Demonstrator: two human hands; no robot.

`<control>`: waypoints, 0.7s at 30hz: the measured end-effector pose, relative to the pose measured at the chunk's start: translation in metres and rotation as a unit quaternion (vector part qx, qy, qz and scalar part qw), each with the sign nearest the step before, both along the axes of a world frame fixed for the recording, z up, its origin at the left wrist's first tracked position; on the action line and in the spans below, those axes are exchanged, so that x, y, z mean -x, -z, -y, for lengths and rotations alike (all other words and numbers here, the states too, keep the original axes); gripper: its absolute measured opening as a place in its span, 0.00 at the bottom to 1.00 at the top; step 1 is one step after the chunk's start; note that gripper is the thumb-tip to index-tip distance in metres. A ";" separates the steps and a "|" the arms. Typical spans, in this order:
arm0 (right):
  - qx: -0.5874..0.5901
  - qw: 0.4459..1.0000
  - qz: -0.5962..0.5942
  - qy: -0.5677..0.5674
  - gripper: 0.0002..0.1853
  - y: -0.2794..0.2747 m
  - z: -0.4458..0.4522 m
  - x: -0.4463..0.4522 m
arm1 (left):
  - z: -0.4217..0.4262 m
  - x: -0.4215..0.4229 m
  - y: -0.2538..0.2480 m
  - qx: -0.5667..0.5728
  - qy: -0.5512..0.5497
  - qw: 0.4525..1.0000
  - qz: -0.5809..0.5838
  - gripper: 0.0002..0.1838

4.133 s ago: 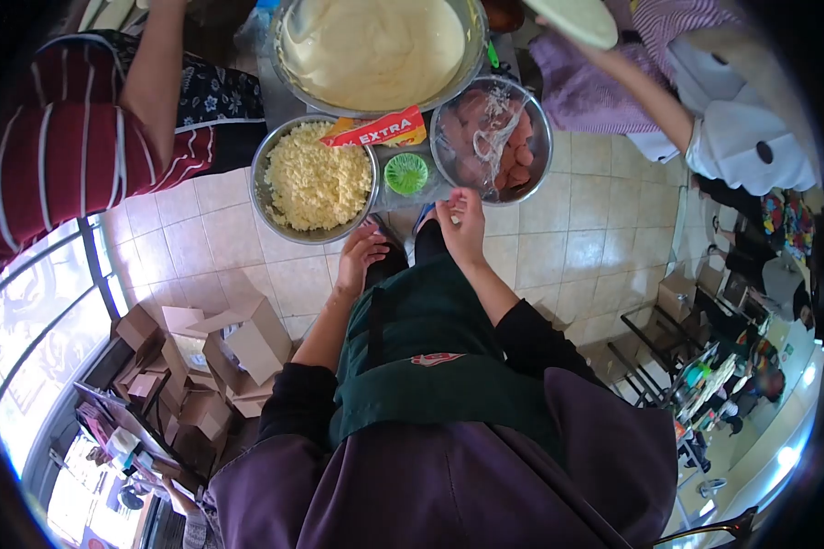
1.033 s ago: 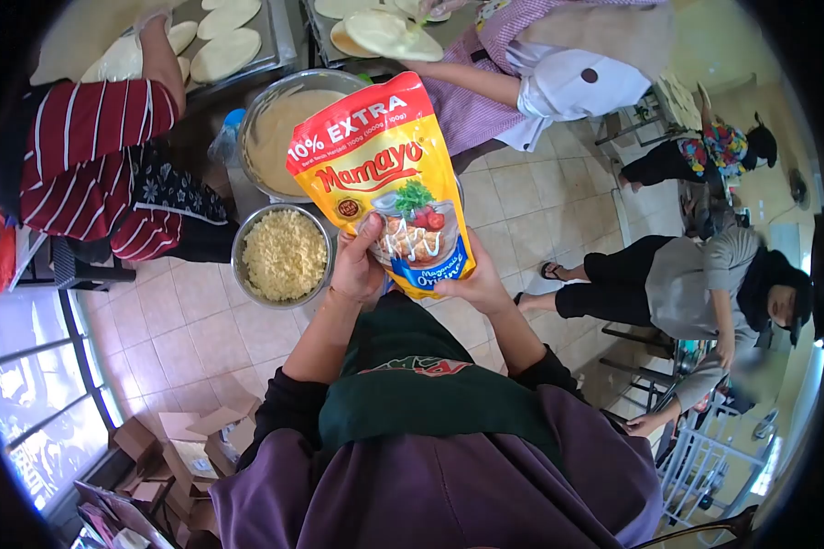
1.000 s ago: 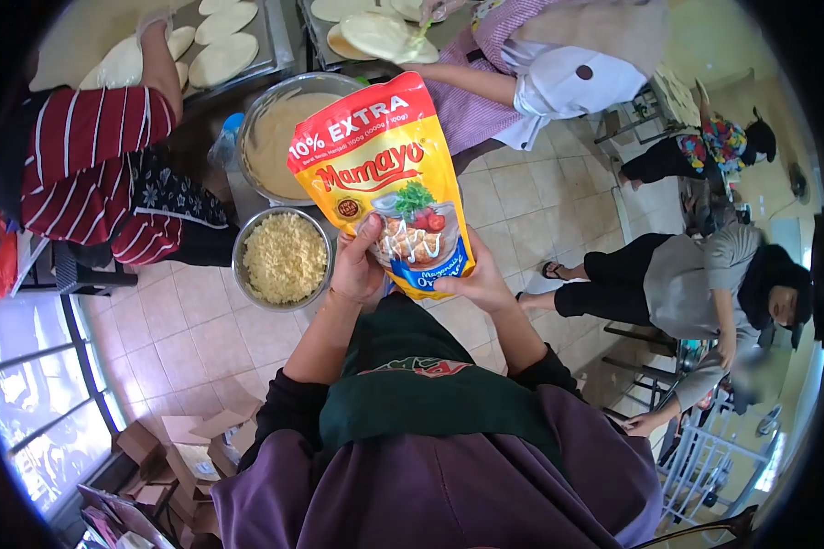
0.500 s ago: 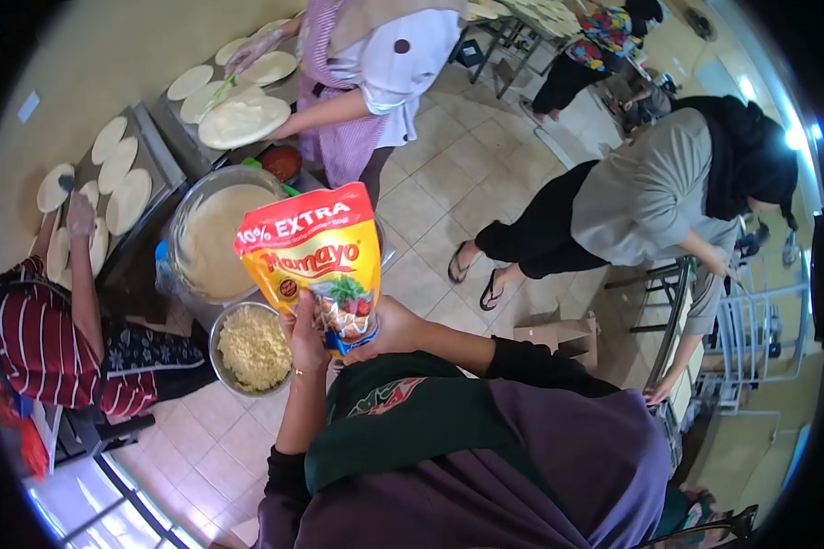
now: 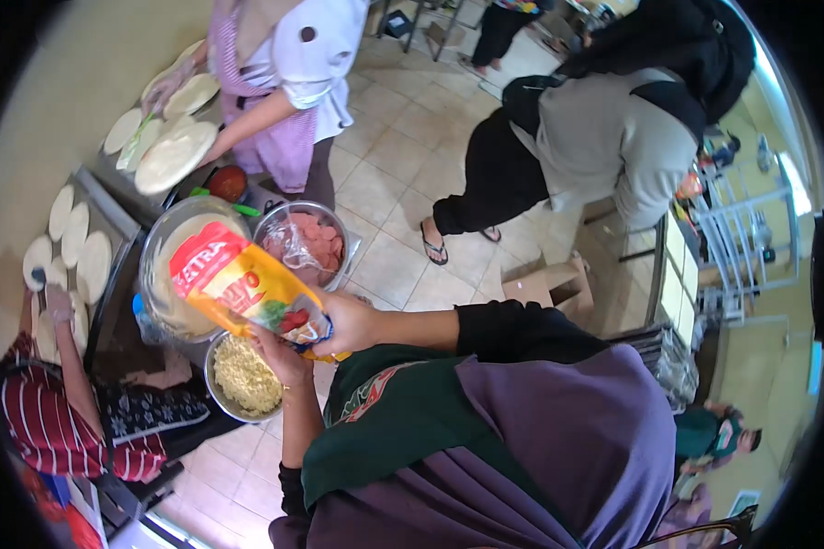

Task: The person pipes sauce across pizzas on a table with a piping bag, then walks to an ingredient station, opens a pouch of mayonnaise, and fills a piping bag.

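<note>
A red and yellow mayonnaise pouch (image 5: 247,284) is tilted, its red top end pointing up and left over a large metal bowl of pale creamy sauce (image 5: 160,252). My right hand (image 5: 350,322) grips the pouch's lower end. Closed around its lower side is my left hand (image 5: 284,359), just above a bowl of grated cheese (image 5: 247,375). Behind the pouch stands a bowl of pink meat slices (image 5: 307,242) with clear plastic over part of it. Whether the pouch is cut open cannot be seen.
Opposite, a person in white holds a round dough base (image 5: 176,157). Another, in striped red, works at a tray of dough bases (image 5: 92,265). A red sauce container (image 5: 227,183) sits behind the bowls. A person in grey bends right; a cardboard box (image 5: 549,284) lies on the floor.
The pouch has gone from nearly upright to tilted left, and my right hand has shifted onto its lower end. The meat bowl has come into sight. The person in grey bends lower.
</note>
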State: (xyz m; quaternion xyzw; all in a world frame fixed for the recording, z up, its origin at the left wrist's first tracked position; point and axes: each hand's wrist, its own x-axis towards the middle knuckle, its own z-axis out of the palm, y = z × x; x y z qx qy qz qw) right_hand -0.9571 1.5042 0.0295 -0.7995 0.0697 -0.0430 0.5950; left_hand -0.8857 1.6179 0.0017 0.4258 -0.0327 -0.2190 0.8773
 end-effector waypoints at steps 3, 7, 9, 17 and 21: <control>0.044 0.999 0.004 0.007 0.31 0.016 -0.001 -0.006 | 0.003 0.001 -0.005 -0.038 -0.019 0.999 -0.026 0.31; -0.006 0.995 -0.095 0.016 0.22 -0.029 0.005 -0.004 | 0.007 -0.004 -0.005 -0.078 0.021 0.996 0.046 0.40; -0.117 0.992 -0.042 0.025 0.20 -0.010 0.006 -0.008 | -0.007 -0.029 0.023 -0.045 0.101 0.991 0.072 0.42; -0.247 0.966 0.069 -0.008 0.26 0.003 0.031 -0.009 | 0.020 -0.063 0.020 0.059 0.227 0.971 0.053 0.28; -0.331 0.941 -0.029 0.063 0.24 0.016 0.033 0.004 | 0.042 -0.050 0.018 0.064 0.203 0.977 0.014 0.29</control>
